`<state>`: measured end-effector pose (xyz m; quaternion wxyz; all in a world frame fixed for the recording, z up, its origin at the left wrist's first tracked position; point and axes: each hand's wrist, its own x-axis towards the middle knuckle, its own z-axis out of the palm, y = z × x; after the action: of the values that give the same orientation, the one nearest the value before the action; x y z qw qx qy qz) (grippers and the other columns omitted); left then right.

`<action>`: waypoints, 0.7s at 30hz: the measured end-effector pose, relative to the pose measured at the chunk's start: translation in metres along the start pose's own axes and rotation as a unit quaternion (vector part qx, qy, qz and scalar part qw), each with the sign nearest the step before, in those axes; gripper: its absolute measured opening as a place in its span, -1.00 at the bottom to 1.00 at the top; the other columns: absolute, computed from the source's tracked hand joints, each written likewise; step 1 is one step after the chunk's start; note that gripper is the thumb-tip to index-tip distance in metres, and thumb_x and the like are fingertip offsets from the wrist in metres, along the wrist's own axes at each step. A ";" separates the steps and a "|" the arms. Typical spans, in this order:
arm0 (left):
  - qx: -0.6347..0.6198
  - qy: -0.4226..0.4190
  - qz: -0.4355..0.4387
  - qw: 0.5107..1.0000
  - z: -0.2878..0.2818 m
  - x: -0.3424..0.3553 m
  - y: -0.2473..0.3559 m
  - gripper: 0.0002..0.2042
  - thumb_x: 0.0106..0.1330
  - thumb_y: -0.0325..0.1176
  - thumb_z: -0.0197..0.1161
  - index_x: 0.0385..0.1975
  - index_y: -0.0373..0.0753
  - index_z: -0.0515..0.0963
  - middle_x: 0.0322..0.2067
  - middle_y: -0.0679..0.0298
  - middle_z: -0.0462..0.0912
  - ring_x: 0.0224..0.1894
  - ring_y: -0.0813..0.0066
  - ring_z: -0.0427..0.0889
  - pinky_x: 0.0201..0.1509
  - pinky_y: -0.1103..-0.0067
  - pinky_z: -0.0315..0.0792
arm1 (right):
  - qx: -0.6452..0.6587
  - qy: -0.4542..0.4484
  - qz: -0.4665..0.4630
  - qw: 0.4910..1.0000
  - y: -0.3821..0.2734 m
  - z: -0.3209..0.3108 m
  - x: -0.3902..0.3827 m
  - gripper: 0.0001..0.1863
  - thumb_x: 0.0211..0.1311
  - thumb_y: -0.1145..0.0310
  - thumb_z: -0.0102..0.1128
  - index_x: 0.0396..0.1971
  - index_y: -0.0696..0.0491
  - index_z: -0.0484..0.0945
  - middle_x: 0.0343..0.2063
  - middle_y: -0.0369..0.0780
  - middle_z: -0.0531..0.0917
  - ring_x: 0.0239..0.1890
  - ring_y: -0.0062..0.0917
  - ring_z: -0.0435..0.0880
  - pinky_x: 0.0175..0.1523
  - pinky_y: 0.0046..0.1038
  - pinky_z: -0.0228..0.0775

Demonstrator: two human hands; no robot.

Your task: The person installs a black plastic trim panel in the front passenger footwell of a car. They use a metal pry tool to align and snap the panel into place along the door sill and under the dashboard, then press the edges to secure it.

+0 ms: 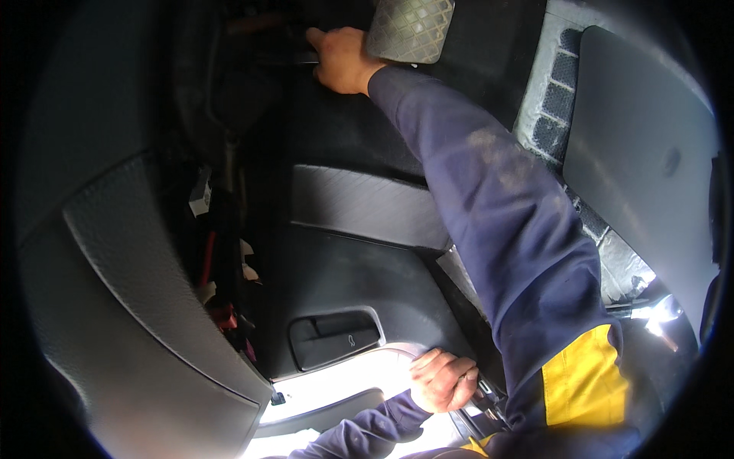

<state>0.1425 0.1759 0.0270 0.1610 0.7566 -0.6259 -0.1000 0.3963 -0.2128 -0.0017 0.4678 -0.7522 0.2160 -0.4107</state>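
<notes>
My right arm, in a navy sleeve with a yellow patch, stretches up into a dark car footwell. At its end my right hand (344,60) is closed beside a ridged pedal (413,30). A thin, shiny metal rod (294,58) sticks out to the left from its fingers; the far end fades into shadow. Low in the middle, my left hand (443,380) is curled up by the corner of the black trim panel (359,268). Small metal parts (488,394) show just right of its fingers. What those fingers grip, if anything, is hidden.
A recessed release lever (336,340) sits in the trim panel. On the left curves a large grey dashboard panel (153,283), with a red cable (208,256) and a white connector (200,195) in the gap beside it. A dark floor mat (642,130) covers the right side.
</notes>
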 end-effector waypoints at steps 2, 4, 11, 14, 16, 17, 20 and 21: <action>0.019 -0.006 0.035 0.999 -0.001 0.001 -0.002 -0.87 0.11 -0.58 0.42 -0.35 -0.26 0.70 -0.32 0.13 0.74 -0.47 0.32 0.66 -0.44 0.44 0.50 | 0.031 -0.006 -0.005 0.999 0.005 0.002 -0.009 -0.37 0.37 0.22 0.38 0.40 0.03 0.48 0.01 0.02 0.79 0.07 -0.03 0.79 0.20 -0.07 0.64; 0.032 -0.007 0.050 0.998 -0.003 0.001 -0.003 -0.86 0.09 -0.58 0.42 -0.35 -0.24 0.70 -0.32 0.13 0.74 -0.47 0.31 0.66 -0.44 0.44 0.51 | 0.041 0.054 -0.006 0.998 0.012 0.001 -0.023 -0.38 0.42 0.15 0.36 0.41 0.04 0.48 0.06 0.03 0.77 0.10 -0.02 0.78 0.21 -0.06 0.63; 0.027 0.007 0.047 0.999 -0.002 0.003 -0.002 -0.83 0.08 -0.59 0.41 -0.33 -0.23 0.71 -0.33 0.13 0.73 -0.47 0.32 0.64 -0.47 0.45 0.49 | 0.003 -0.042 0.126 0.991 0.013 -0.018 -0.051 -0.52 0.58 0.06 0.11 0.14 0.15 0.70 0.09 0.07 0.75 0.15 -0.01 0.75 0.26 -0.07 0.59; 0.038 0.013 0.060 0.997 -0.001 0.004 -0.003 -0.84 0.08 -0.59 0.40 -0.33 -0.24 0.71 -0.34 0.15 0.73 -0.48 0.31 0.64 -0.49 0.44 0.48 | 0.088 -0.057 0.146 0.984 -0.001 -0.011 -0.058 -0.62 0.55 0.22 0.08 -0.06 0.19 0.78 -0.01 0.11 0.78 0.14 -0.01 0.74 0.26 -0.12 0.60; 0.036 0.019 0.059 0.997 0.000 0.003 -0.003 -0.85 0.08 -0.59 0.41 -0.34 -0.25 0.71 -0.34 0.15 0.73 -0.48 0.31 0.64 -0.49 0.44 0.47 | 0.088 -0.060 0.144 0.984 -0.005 -0.005 -0.061 -0.68 0.46 0.29 0.16 -0.05 0.17 0.78 0.01 0.07 0.78 0.16 -0.02 0.74 0.26 -0.13 0.61; 0.033 0.021 0.057 0.998 0.000 0.003 -0.003 -0.85 0.08 -0.58 0.41 -0.34 -0.26 0.70 -0.34 0.16 0.73 -0.48 0.32 0.64 -0.49 0.44 0.47 | 0.096 -0.069 0.161 0.980 -0.007 -0.002 -0.063 -0.73 0.36 0.39 0.21 -0.07 0.15 0.78 0.05 0.04 0.78 0.18 -0.04 0.74 0.26 -0.16 0.62; 0.021 0.008 0.043 0.999 0.000 0.001 -0.004 -0.86 0.08 -0.58 0.42 -0.35 -0.26 0.70 -0.35 0.16 0.73 -0.49 0.33 0.63 -0.49 0.44 0.47 | 0.118 -0.070 0.175 0.975 -0.009 0.007 -0.061 -0.73 0.40 0.33 0.22 -0.08 0.15 0.78 0.05 0.04 0.78 0.18 -0.03 0.73 0.26 -0.14 0.62; 0.016 0.011 0.040 0.999 0.000 0.001 -0.004 -0.86 0.08 -0.57 0.42 -0.35 -0.26 0.70 -0.35 0.16 0.73 -0.49 0.33 0.63 -0.49 0.44 0.47 | 0.138 -0.055 0.185 0.971 -0.011 0.010 -0.060 -0.72 0.42 0.31 0.22 -0.07 0.15 0.78 0.05 0.05 0.78 0.18 -0.03 0.73 0.26 -0.14 0.62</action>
<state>0.1458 0.1759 0.0255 0.1595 0.7343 -0.6556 -0.0752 0.3695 -0.1594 -0.0192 0.6459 -0.6489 0.2668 -0.3009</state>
